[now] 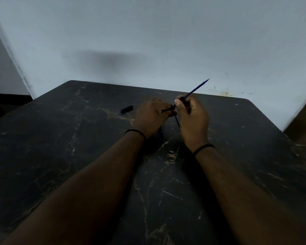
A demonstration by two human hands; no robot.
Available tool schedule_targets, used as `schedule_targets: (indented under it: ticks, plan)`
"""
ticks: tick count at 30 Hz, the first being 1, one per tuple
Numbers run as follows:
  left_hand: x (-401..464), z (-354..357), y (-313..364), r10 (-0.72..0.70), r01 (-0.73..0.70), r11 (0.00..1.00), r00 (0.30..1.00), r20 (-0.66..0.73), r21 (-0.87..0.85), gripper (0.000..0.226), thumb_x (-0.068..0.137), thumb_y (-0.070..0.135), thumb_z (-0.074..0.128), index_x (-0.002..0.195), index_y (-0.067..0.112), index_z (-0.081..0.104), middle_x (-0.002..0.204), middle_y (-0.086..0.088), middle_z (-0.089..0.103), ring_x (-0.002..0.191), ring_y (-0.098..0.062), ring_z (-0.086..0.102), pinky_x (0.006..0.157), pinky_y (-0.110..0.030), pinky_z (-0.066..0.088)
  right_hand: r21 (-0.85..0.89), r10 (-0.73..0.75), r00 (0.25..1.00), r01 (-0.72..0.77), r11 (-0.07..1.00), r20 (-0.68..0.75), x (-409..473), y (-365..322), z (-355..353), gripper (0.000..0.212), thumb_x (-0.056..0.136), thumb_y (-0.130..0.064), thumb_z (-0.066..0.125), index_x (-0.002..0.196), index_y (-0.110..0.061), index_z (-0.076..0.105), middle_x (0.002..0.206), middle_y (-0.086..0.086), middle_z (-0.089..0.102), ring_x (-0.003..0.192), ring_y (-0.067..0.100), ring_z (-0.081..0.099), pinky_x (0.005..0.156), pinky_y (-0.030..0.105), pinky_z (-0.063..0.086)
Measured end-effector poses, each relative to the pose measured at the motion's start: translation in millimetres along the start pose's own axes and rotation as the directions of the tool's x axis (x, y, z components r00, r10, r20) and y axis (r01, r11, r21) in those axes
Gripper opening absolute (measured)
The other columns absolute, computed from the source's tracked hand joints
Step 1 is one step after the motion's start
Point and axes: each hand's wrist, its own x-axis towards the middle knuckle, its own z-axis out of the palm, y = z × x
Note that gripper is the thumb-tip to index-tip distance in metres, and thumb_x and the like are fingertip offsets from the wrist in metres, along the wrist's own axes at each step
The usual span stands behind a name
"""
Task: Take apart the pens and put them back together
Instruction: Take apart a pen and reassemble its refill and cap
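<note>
My right hand [192, 117] pinches a thin blue refill [197, 88] that points up and to the right, past the table's far edge. My left hand [152, 115] grips a short dark pen part [171, 108], whose end shows between thumb and fingers, close to my right thumb. A dark blue pen cap [126, 109] lies on the table just left of my left hand. Between my hands, low down, blue pen pieces [177, 121] lie partly hidden.
The table [78, 156] is black marble with pale veins; its far edge meets a grey wall [148, 41]. A brown object [304, 124] stands at the right edge. Both wrists wear thin black bands.
</note>
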Motion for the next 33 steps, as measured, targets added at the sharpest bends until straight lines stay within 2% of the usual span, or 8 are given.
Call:
schedule_targets:
  ticks: [5,10,13,16,22,26,30,33]
  plan:
    - [1,-5,-5,-0.071,0.069,0.997,0.992,-0.1,-0.02,0.048,0.074,0.069,0.061,0.091,0.025,0.074,0.087,0.006,0.069,0.076,-0.009,0.062,0.064,-0.026,0.049,-0.079,-0.08,0.989,0.071,0.994,-0.127,1,0,-4,0.008,0.098,-0.023,0.061,0.096,-0.015,0.064,0.081,-0.01,0.063,0.076,-0.001,0.056,0.065,0.007,0.042]
    - [2,-19,-29,-0.324,0.368,0.928,0.876,-0.356,0.062,0.046,0.098,0.049,0.045,0.062,0.021,0.048,0.07,-0.003,0.055,0.059,-0.018,0.051,0.059,-0.028,0.043,-0.097,-0.042,0.996,0.035,0.995,-0.078,0,3,-6,0.017,0.099,-0.029,0.059,0.098,-0.012,0.063,0.081,-0.002,0.066,0.073,0.01,0.061,0.067,0.025,0.052]
    - [-1,-21,-33,-0.351,0.38,0.921,0.905,-0.242,0.087,0.053,0.092,0.046,0.056,0.053,0.011,0.05,0.05,0.0,0.045,0.043,-0.014,0.042,0.05,-0.022,0.034,-0.129,-0.031,0.998,0.024,0.991,-0.052,-2,4,-5,0.019,0.098,-0.033,0.058,0.097,-0.014,0.061,0.08,-0.003,0.065,0.071,0.012,0.062,0.065,0.033,0.056]
    - [0,-17,-29,-0.312,0.323,0.929,0.946,-0.084,0.182,0.057,0.086,0.052,0.063,0.048,0.016,0.041,0.044,0.006,0.033,0.039,-0.011,0.031,0.046,-0.02,0.025,-0.148,-0.046,0.997,0.037,0.988,-0.059,-1,5,-6,0.019,0.098,-0.033,0.058,0.097,-0.015,0.06,0.077,-0.007,0.063,0.069,0.006,0.059,0.062,0.028,0.053]
    - [5,-15,-45,-0.336,0.308,0.932,0.932,0.139,0.19,0.052,0.074,0.063,0.072,0.055,0.019,0.05,0.052,0.001,0.046,0.047,-0.013,0.039,0.05,-0.025,0.032,-0.157,-0.063,0.996,0.052,0.986,-0.066,-1,8,-6,0.018,0.098,-0.034,0.058,0.096,-0.016,0.061,0.076,-0.008,0.062,0.068,0.005,0.058,0.061,0.022,0.049]
    - [5,-17,-49,-0.377,0.342,0.921,0.904,0.201,0.187,0.045,0.071,0.06,0.076,0.064,0.017,0.063,0.058,0.001,0.057,0.054,-0.012,0.05,0.053,-0.026,0.037,-0.174,-0.07,0.996,0.058,0.983,-0.061,-1,9,-6,0.016,0.098,-0.035,0.058,0.094,-0.02,0.059,0.074,-0.012,0.06,0.066,0.0,0.056,0.059,0.013,0.044]
    - [5,-26,-52,-0.346,0.324,0.931,0.929,0.131,0.168,0.044,0.084,0.042,0.072,0.055,0.016,0.051,0.052,0.002,0.047,0.052,-0.015,0.045,0.053,-0.025,0.033,-0.171,-0.057,0.997,0.047,0.984,-0.052,0,9,-6,0.015,0.099,-0.035,0.058,0.095,-0.02,0.059,0.076,-0.012,0.061,0.068,0.001,0.057,0.059,0.014,0.045]
    - [4,-27,-44,-0.336,0.31,0.927,0.937,0.1,0.212,0.058,0.09,0.052,0.06,0.049,0.017,0.039,0.047,0.004,0.038,0.047,-0.014,0.038,0.049,-0.025,0.026,-0.183,-0.06,0.997,0.051,0.982,-0.043,-1,9,-7,0.015,0.099,-0.035,0.057,0.096,-0.02,0.058,0.077,-0.012,0.06,0.068,-0.001,0.057,0.059,0.011,0.042]
